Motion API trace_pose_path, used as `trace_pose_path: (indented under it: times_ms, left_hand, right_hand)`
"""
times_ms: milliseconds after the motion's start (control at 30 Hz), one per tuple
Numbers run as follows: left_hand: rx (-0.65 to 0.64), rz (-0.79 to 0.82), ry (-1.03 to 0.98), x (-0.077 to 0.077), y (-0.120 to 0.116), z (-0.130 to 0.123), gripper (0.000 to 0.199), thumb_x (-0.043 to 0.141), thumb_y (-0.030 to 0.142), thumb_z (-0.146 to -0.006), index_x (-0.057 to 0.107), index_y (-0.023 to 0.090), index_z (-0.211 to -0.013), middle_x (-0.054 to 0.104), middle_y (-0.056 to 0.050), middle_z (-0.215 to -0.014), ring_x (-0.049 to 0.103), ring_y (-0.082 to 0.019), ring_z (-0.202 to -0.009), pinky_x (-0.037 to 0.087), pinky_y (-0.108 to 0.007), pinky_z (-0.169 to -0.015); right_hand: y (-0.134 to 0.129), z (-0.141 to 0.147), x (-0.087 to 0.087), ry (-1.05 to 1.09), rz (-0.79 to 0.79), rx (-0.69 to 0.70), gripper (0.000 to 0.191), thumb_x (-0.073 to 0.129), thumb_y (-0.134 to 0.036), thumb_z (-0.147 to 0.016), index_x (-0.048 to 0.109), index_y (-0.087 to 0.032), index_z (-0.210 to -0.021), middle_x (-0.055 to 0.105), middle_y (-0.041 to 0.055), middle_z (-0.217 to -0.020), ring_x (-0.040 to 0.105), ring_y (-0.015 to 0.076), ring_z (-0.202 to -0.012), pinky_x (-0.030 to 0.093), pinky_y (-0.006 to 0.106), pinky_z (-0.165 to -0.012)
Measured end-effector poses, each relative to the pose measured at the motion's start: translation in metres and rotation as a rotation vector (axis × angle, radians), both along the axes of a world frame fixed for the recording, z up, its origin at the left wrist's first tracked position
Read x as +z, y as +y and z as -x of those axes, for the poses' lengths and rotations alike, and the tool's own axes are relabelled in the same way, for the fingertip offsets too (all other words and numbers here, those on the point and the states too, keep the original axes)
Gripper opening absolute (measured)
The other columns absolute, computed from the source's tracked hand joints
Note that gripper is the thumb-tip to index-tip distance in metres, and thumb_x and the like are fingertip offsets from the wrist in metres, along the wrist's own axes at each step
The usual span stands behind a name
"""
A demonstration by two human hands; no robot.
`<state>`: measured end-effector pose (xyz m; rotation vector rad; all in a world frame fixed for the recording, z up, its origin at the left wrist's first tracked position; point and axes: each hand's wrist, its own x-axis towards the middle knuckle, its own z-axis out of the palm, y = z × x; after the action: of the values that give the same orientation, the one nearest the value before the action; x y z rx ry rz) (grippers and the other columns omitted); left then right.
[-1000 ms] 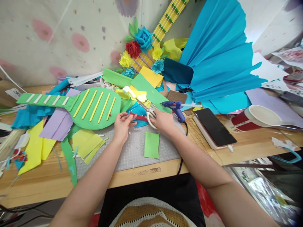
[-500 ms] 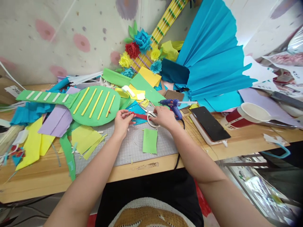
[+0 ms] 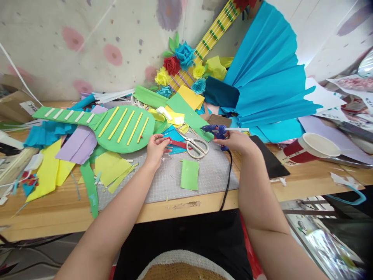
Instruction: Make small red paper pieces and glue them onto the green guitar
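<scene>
The fingers of my left hand [image 3: 155, 149] are pinched on a small red paper piece [image 3: 168, 139]. Beside them a red paper strip [image 3: 179, 144] runs toward the scissors; I cannot tell whether it joins the held piece. Silver scissors with pale handles [image 3: 198, 148] lie on the grey cutting mat [image 3: 163, 179]. My right hand [image 3: 240, 142] is closed around the grip of a blue glue gun [image 3: 214, 130], which has a white glue stick [image 3: 237, 129] at its back. Nearer me lies a green paper rectangle [image 3: 189, 175].
At left rests a green guitar-shaped cutout [image 3: 125, 144] with yellow strips. Behind stand paper flowers [image 3: 184, 54] and pleated blue paper [image 3: 268, 77]. A black phone [image 3: 269, 157] and paper cup [image 3: 309, 147] are at right. The gun's black cord [image 3: 229, 182] hangs over the edge.
My right hand has let go of the scissors, which now lie on the mat, and moved right to the glue gun. My left hand keeps its pinch. The view has shifted slightly.
</scene>
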<state>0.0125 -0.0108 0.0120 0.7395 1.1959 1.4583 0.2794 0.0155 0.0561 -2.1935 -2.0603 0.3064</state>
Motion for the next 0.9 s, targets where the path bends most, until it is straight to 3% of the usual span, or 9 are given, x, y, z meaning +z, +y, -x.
trace_pose_path:
  times_ms: [67,167,333,400,500,567,667,900]
  left_hand:
    - [-0.016,0.004,-0.001,0.000,0.000,-0.001,0.035,0.067,0.016,-0.058,0.045,0.018,-0.085,0.061,0.000,-0.076,0.064,-0.015,-0.069,0.048,-0.021,-0.044]
    - [-0.020,0.015,0.002,0.000,0.000,-0.001,0.036,0.067,0.015,-0.058,0.044,0.018,-0.084,0.062,0.001,-0.076,0.064,-0.014,-0.068,0.049,-0.021,-0.046]
    - [0.000,0.020,0.023,-0.001,0.002,0.000,0.035,0.066,0.015,-0.059,0.043,0.019,-0.086,0.062,0.001,-0.073,0.064,-0.014,-0.067,0.047,-0.019,-0.045]
    - [0.002,0.015,0.038,-0.003,0.003,0.000,0.036,0.067,0.016,-0.058,0.044,0.018,-0.086,0.062,0.001,-0.071,0.064,-0.014,-0.066,0.047,-0.019,-0.044]
    - [0.012,0.008,0.061,-0.005,0.005,0.002,0.038,0.070,0.017,-0.056,0.045,0.018,-0.085,0.063,0.002,-0.069,0.062,-0.013,-0.059,0.045,-0.019,-0.041]
    - [0.035,0.005,0.073,-0.006,0.007,0.004,0.039,0.071,0.017,-0.055,0.046,0.018,-0.085,0.063,0.002,-0.069,0.061,-0.012,-0.057,0.044,-0.018,-0.041]
    - [0.084,0.010,0.084,-0.006,0.008,0.006,0.037,0.071,0.016,-0.055,0.047,0.018,-0.083,0.063,0.001,-0.069,0.060,-0.012,-0.058,0.044,-0.018,-0.041]
    - [0.092,0.020,0.104,-0.009,0.008,0.005,0.035,0.072,0.016,-0.056,0.048,0.017,-0.082,0.064,0.001,-0.069,0.060,-0.012,-0.058,0.043,-0.019,-0.042]
  right_hand:
    - [0.008,0.004,-0.012,0.068,-0.085,-0.016,0.044,0.058,-0.061,-0.067,0.063,-0.017,-0.071,0.064,0.0125,-0.072,0.059,0.0254,-0.070,0.041,0.032,-0.056]
    - [0.015,0.008,-0.024,0.221,-0.066,-0.057,0.043,0.060,-0.058,-0.066,0.064,-0.016,-0.074,0.064,0.0111,-0.066,0.060,0.0245,-0.068,0.043,0.031,-0.056]
    - [0.010,0.012,-0.019,0.547,-0.091,-0.108,0.040,0.064,-0.051,-0.064,0.065,-0.014,-0.080,0.064,0.0086,-0.071,0.059,0.0199,-0.065,0.044,0.029,-0.054]
    - [0.005,0.017,-0.015,0.749,-0.150,-0.044,0.043,0.062,-0.053,-0.066,0.063,-0.013,-0.082,0.065,0.0082,-0.074,0.058,0.0165,-0.063,0.044,0.027,-0.053]
    - [-0.002,0.033,-0.015,0.944,-0.136,0.161,0.046,0.062,-0.055,-0.067,0.062,-0.013,-0.087,0.064,0.0057,-0.071,0.056,0.0132,-0.058,0.045,0.025,-0.053]
    - [-0.005,0.045,-0.018,0.929,-0.110,0.289,0.047,0.063,-0.054,-0.067,0.064,-0.014,-0.092,0.067,0.0054,-0.074,0.060,0.0150,-0.065,0.048,0.027,-0.059]
    - [-0.008,0.059,-0.021,0.834,-0.092,0.430,0.044,0.063,-0.049,-0.070,0.065,-0.017,-0.099,0.069,0.0055,-0.096,0.062,0.0194,-0.088,0.049,0.031,-0.077]
    - [-0.012,0.072,-0.022,0.742,-0.057,0.429,0.040,0.061,-0.047,-0.073,0.066,-0.018,-0.100,0.069,0.0051,-0.100,0.063,0.0209,-0.091,0.049,0.033,-0.079]
